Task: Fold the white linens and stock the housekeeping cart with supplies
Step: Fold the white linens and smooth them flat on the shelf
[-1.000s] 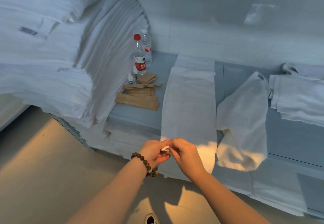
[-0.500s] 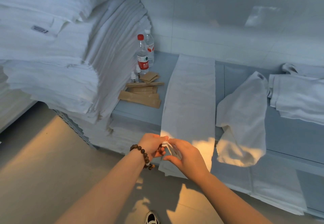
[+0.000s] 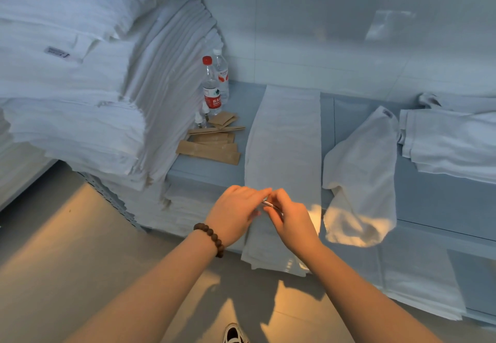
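Observation:
A long white linen strip (image 3: 284, 138) lies folded lengthwise on the grey shelf (image 3: 206, 173), its near end hanging over the front edge. My left hand (image 3: 236, 214), wearing a brown bead bracelet, and my right hand (image 3: 291, 219) meet fingertip to fingertip just in front of that hanging end. Between them they pinch a small thin pale object (image 3: 268, 204); what it is cannot be made out. A second white towel (image 3: 359, 171) droops crumpled over the shelf edge to the right.
A tall stack of folded white linens (image 3: 80, 87) fills the left. Two water bottles (image 3: 212, 87) and brown paper packets (image 3: 212, 150) sit beside it. Folded towels (image 3: 451, 144) lie at the right. More linen fills the lower shelf (image 3: 418, 289). A tiled wall is behind.
Both hands have risen slightly and moved closer to the strip's hanging end, staying together on the small object. The left fingers now stretch further across toward the right hand.

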Motion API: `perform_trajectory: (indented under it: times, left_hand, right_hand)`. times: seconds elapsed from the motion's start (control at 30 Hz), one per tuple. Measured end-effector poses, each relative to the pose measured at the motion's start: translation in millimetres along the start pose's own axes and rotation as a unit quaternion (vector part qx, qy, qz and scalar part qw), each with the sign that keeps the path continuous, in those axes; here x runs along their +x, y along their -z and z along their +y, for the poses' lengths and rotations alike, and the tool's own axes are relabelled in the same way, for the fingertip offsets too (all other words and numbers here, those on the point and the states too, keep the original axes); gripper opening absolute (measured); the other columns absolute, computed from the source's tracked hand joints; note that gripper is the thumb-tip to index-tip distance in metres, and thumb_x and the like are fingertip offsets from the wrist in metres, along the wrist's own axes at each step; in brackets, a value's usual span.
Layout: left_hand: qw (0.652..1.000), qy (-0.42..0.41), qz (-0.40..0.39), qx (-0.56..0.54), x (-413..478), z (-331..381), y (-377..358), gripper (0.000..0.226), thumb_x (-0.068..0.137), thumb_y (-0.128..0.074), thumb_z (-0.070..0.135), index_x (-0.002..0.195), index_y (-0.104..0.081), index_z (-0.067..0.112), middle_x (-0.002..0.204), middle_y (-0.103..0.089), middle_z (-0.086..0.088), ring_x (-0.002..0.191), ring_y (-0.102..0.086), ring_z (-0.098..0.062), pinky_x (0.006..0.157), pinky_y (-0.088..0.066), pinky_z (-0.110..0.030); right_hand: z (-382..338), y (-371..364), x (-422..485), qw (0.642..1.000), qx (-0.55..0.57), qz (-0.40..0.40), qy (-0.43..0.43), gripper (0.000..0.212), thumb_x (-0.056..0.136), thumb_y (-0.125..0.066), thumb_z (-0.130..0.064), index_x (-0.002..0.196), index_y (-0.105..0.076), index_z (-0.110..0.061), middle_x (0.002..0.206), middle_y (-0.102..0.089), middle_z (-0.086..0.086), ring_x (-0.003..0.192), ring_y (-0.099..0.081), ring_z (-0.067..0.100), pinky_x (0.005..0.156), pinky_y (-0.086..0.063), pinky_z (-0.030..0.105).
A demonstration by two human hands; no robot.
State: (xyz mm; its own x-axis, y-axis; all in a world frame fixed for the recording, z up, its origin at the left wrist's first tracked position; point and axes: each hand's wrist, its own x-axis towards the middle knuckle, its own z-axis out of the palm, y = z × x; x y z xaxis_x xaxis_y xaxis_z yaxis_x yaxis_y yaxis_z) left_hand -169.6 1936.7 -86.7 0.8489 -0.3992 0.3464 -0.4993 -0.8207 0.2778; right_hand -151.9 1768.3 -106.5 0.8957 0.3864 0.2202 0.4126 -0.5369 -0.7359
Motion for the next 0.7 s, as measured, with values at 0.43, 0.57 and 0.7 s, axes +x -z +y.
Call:
perform_trajectory:
  times: [0.43,0.57,0.7]
  left_hand:
    - [0.982,0.040,0.183,-0.002,43.3,8.3,59.6,0.014,0.082,-0.060,-0.001,0.092,-0.070,0.000,0.085,-0.071,-0.014,0.071,-0.069,-0.030,0.059,-0.056,-0.043]
    - [0.977,0.028,0.210,0.003,50.4,16.6,75.8,0.015,0.085,-0.059,-0.001,0.096,-0.070,-0.001,0.087,-0.071,-0.014,0.073,-0.069,-0.031,0.063,-0.057,-0.042]
    - [0.975,0.039,0.220,-0.002,46.4,21.5,77.9,0.014,0.088,-0.062,0.000,0.099,-0.070,0.001,0.088,-0.071,-0.012,0.074,-0.068,-0.030,0.066,-0.056,-0.037]
  right_hand:
    - [25.3,42.7,-47.4,0.954,-0.270,0.120,0.056,0.027,0.067,-0.076,0.005,0.086,-0.063,-0.009,0.067,-0.058,0.003,0.056,-0.054,0.027,0.046,-0.039,0.031]
    - [22.7,69.5,-34.5,0.951,-0.237,0.195,0.024,0.026,0.069,-0.070,0.009,0.091,-0.065,-0.005,0.068,-0.059,0.009,0.061,-0.057,0.034,0.051,-0.047,0.037]
    - [24.8,77.6,-40.4,0.941,-0.254,0.183,0.127,0.030,0.074,-0.068,0.008,0.101,-0.066,-0.003,0.098,-0.067,0.012,0.078,-0.061,0.033,0.066,-0.051,0.039]
